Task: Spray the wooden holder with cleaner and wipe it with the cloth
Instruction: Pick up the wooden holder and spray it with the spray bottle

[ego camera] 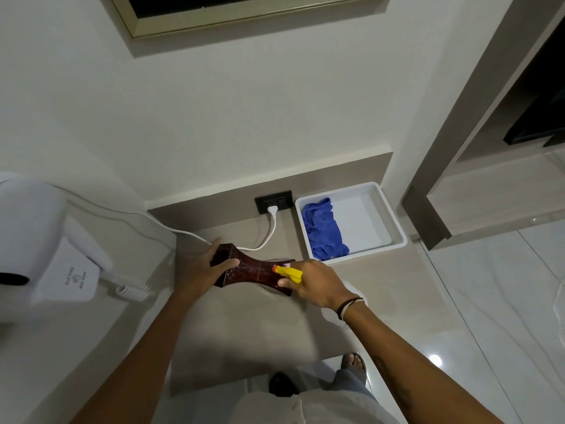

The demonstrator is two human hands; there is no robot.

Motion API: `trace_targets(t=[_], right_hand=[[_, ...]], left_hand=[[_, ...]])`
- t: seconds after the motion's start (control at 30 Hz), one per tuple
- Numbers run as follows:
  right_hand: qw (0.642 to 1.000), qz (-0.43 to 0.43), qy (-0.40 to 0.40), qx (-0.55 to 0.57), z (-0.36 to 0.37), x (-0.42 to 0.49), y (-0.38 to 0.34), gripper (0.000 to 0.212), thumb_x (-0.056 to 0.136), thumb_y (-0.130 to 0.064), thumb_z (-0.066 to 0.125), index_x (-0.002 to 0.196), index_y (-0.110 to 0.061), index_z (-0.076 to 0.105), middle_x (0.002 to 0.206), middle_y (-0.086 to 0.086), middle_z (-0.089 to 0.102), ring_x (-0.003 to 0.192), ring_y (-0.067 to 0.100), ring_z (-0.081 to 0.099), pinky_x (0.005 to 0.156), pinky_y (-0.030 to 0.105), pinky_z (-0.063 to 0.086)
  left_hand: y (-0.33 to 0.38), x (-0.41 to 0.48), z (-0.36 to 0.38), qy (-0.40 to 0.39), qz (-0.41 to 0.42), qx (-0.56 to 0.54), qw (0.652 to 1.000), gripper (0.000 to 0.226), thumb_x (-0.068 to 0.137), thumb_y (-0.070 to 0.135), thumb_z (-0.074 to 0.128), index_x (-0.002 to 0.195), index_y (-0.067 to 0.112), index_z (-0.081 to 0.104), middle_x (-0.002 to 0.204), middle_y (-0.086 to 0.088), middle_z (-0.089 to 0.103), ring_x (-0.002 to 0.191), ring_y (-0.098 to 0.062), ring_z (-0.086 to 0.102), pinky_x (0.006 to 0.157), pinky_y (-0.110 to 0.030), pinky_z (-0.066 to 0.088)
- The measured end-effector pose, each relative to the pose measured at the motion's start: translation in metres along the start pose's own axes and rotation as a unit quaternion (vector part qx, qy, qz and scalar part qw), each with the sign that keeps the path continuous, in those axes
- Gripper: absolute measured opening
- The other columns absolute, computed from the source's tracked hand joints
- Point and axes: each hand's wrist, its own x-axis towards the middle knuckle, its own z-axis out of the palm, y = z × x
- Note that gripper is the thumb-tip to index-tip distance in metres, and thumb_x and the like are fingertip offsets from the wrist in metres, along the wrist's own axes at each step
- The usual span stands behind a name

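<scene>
A dark reddish-brown wooden holder [250,269] with a narrow waist lies tilted over the beige counter [244,325]. My left hand [203,267] grips its left end. My right hand [315,284] is closed around a spray bottle whose yellow nozzle [290,273] with an orange tip points at the holder's right end, almost touching it. The bottle's white body is mostly hidden under my hand and wrist. A crumpled blue cloth [322,231] lies in the left half of a white tray [394,228] at the back right of the counter.
A white wall-mounted hair dryer [46,246] with a coiled cord hangs at the left. Its white cable [269,234] runs across the counter to a black wall socket [273,201]. A framed picture hangs above. Glossy floor tiles and my feet show below the counter's edge.
</scene>
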Motion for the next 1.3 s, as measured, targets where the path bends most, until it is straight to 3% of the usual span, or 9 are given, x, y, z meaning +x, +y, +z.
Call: trace_targets(t=[0.13, 0.27, 0.4, 0.5, 0.6, 0.7, 0.93, 1.17, 1.3], right_hand=[[0.999, 0.033, -0.017, -0.023, -0.001, -0.002, 0.017, 0.058, 0.098, -0.067, 0.060, 0.136, -0.024, 0.067, 0.116, 0.008, 0.078, 0.106, 0.030, 0.073, 0.078, 0.037, 0.053], [0.996, 0.079, -0.018, -0.033, 0.000, -0.008, 0.032, 0.045, 0.098, -0.069, 0.059, 0.106, -0.025, 0.064, 0.085, -0.004, 0.059, 0.083, 0.026, 0.062, 0.063, 0.029, 0.038], [0.998, 0.059, -0.019, -0.007, 0.000, -0.013, 0.034, 0.036, 0.098, -0.066, 0.062, 0.103, -0.030, 0.061, 0.073, -0.016, 0.051, 0.078, 0.018, 0.055, 0.056, 0.018, 0.028], [0.999, 0.018, -0.030, 0.008, 0.002, -0.015, 0.025, 0.040, 0.098, -0.065, 0.063, 0.106, -0.026, 0.064, 0.097, -0.002, 0.072, 0.085, 0.020, 0.063, 0.063, 0.023, 0.043], [0.999, -0.027, -0.029, 0.028, 0.009, -0.013, 0.004, 0.045, 0.098, -0.064, 0.063, 0.103, -0.020, 0.066, 0.102, 0.003, 0.075, 0.091, 0.024, 0.069, 0.071, 0.036, 0.049], [0.999, -0.051, 0.001, 0.011, 0.016, -0.006, -0.013, 0.045, 0.098, -0.064, 0.063, 0.097, -0.019, 0.065, 0.100, 0.003, 0.075, 0.091, 0.026, 0.070, 0.071, 0.031, 0.041], [0.999, -0.024, 0.029, -0.032, 0.012, 0.000, -0.012, 0.053, 0.098, -0.070, 0.056, 0.121, -0.023, 0.067, 0.110, 0.005, 0.078, 0.096, 0.028, 0.074, 0.071, 0.034, 0.050], [0.997, 0.041, -0.045, -0.055, -0.003, -0.015, 0.028, 0.048, 0.099, -0.062, 0.063, 0.124, -0.021, 0.065, 0.116, 0.007, 0.076, 0.105, 0.031, 0.073, 0.077, 0.035, 0.048], [0.997, 0.056, -0.042, -0.027, -0.053, -0.016, 0.044, 0.064, 0.102, -0.060, 0.060, 0.159, -0.035, 0.047, 0.117, 0.008, 0.073, 0.104, 0.030, 0.069, 0.092, 0.040, 0.055]], left_hand=[[-0.004, 0.000, -0.005, -0.038, 0.022, 0.025, 0.999, 0.123, 0.056, 0.062, 0.087, 0.165, 0.034, 0.036, 0.156, -0.007, 0.056, 0.140, -0.029, 0.057, 0.117, -0.052, 0.048], [-0.011, 0.003, -0.011, -0.094, 0.079, 0.056, 0.991, 0.139, 0.046, 0.035, 0.101, 0.166, 0.024, 0.031, 0.161, -0.008, 0.050, 0.149, -0.029, 0.048, 0.120, -0.057, 0.043], [-0.007, -0.002, -0.009, -0.022, 0.125, 0.078, 0.989, 0.106, 0.045, 0.035, 0.097, 0.142, 0.031, 0.055, 0.140, 0.000, 0.064, 0.131, -0.025, 0.061, 0.108, -0.051, 0.055], [-0.003, -0.005, -0.006, 0.008, 0.126, 0.100, 0.987, 0.087, 0.046, 0.039, 0.095, 0.128, 0.034, 0.064, 0.117, 0.008, 0.074, 0.111, -0.017, 0.071, 0.094, -0.045, 0.062], [0.002, -0.009, -0.006, 0.024, 0.076, 0.085, 0.993, 0.087, 0.047, 0.054, 0.090, 0.127, 0.028, 0.068, 0.111, 0.006, 0.077, 0.105, -0.018, 0.074, 0.091, -0.042, 0.063], [0.008, -0.009, -0.008, 0.032, 0.029, 0.057, 0.997, 0.091, 0.046, 0.064, 0.085, 0.124, 0.018, 0.073, 0.107, -0.002, 0.080, 0.099, -0.022, 0.077, 0.093, -0.048, 0.063], [0.015, -0.010, -0.009, 0.043, -0.003, 0.054, 0.998, 0.075, 0.065, 0.058, 0.089, 0.125, 0.016, 0.076, 0.104, -0.003, 0.080, 0.096, -0.022, 0.077, 0.090, -0.045, 0.064], [0.019, -0.008, -0.009, 0.046, -0.018, 0.068, 0.996, 0.082, 0.050, 0.073, 0.079, 0.115, 0.022, 0.076, 0.093, 0.007, 0.079, 0.085, -0.013, 0.076, 0.068, -0.026, 0.058], [0.027, -0.007, -0.004, 0.049, 0.022, 0.121, 0.991, 0.053, 0.050, 0.069, 0.080, 0.095, 0.043, 0.070, 0.087, 0.013, 0.077, 0.080, -0.010, 0.075, 0.064, -0.026, 0.056]])
